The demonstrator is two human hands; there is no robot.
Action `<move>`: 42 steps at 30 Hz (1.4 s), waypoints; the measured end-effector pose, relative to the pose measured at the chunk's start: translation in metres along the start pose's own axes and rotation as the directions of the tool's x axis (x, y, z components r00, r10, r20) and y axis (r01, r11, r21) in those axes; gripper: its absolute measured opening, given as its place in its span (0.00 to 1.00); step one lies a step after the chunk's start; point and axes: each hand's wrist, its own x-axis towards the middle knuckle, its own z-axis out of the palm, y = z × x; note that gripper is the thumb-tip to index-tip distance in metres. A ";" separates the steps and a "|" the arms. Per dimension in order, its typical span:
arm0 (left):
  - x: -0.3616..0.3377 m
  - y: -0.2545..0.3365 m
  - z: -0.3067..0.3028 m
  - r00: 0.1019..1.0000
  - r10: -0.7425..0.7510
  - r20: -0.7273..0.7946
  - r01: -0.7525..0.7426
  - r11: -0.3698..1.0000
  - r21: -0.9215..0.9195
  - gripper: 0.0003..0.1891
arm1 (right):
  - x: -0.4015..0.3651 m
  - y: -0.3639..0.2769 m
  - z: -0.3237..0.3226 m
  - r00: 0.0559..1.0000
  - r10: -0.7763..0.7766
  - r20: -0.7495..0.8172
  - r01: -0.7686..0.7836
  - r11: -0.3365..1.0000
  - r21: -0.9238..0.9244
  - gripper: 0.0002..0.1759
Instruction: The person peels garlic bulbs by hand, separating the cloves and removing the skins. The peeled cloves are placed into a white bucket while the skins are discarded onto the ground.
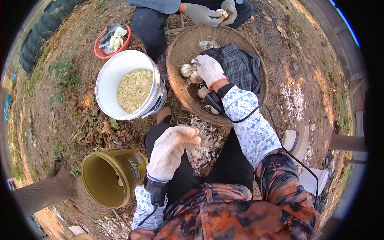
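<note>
My right hand (209, 71), in a white knit glove, reaches into a round wicker basket (182, 94). Its fingers curl down over the garlic bulbs (187, 70) at the basket's left side and appear closed on one; the fingertips are mostly hidden. Beside that hand, a dark checked cloth (236, 66) lies in the basket. Above my lap is my left hand (170, 152), also gloved, with fingers bent and pressed together; what they hold, if anything, does not show. Loose garlic skins (204, 146) cover the ground between my legs.
Peeled cloves (135, 90) fill part of a white bucket (105, 88). A yellowish bucket (126, 182) lies tipped at lower left. Behind stands a red basin (127, 40). Opposite me, a person's gloved hands (206, 15) hold garlic. A cable (288, 154) runs along my right arm.
</note>
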 end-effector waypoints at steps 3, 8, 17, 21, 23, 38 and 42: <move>0.002 0.000 -0.001 1.000 -0.009 0.006 0.009 0.999 0.037 0.18 | 0.024 0.010 0.000 0.974 -0.220 0.046 0.222 0.974 -0.037 0.14; 0.003 0.005 0.003 0.999 -0.033 -0.010 0.034 0.998 0.053 0.19 | 0.063 -0.007 -0.005 0.751 -0.177 0.636 0.414 0.877 -0.244 0.24; 0.003 0.004 -0.002 0.998 -0.058 -0.021 0.058 0.998 0.003 0.20 | 0.066 0.002 -0.013 0.768 -0.256 0.587 0.384 0.918 -0.101 0.26; 0.002 0.005 0.000 0.999 -0.043 -0.007 0.043 0.999 0.014 0.20 | 0.041 0.013 -0.042 0.928 -0.305 0.216 0.275 0.948 0.162 0.29; 0.002 0.003 0.000 0.999 -0.033 -0.009 0.033 0.999 -0.001 0.20 | 0.019 0.014 -0.058 0.944 -0.329 -0.010 0.320 0.909 0.269 0.26; -0.016 -0.021 0.031 0.990 0.114 -0.084 -0.089 0.961 0.262 0.30 | -0.240 -0.100 -0.156 0.998 -0.009 -0.066 0.065 0.306 0.950 0.25; -0.035 -0.024 0.039 0.991 0.109 -0.075 -0.073 0.921 0.382 0.32 | -0.270 -0.095 -0.169 0.938 0.021 0.346 -0.343 -0.074 0.936 0.26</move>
